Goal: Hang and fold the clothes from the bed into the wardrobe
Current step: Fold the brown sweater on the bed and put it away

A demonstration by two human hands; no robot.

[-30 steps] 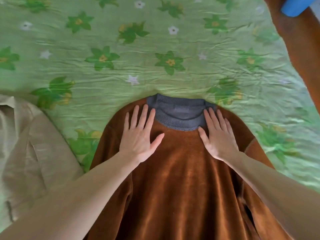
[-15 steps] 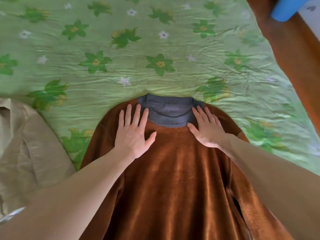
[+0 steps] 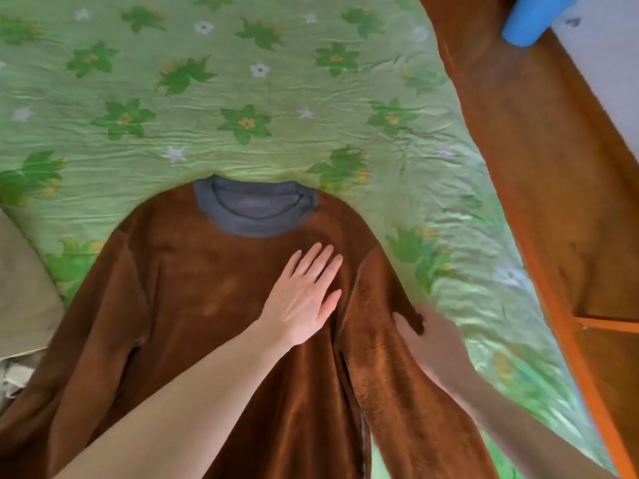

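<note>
On the bed: a fuzzy brown sweater with a grey ribbed collar (image 3: 214,305) is spread flat on the green floral bedsheet (image 3: 276,98).
Left hand (image 3: 302,299): laid flat on the chest, fingers released.
Right hand (image 3: 428,340): fingers clenched on the right sleeve's edge.
Left edge: a beige garment (image 3: 20,288) is seen.

The sweater (image 3: 207,305) lies on the bed (image 3: 276,98), another garment (image 3: 24,288), seemingly a shirt, left of it.
</note>
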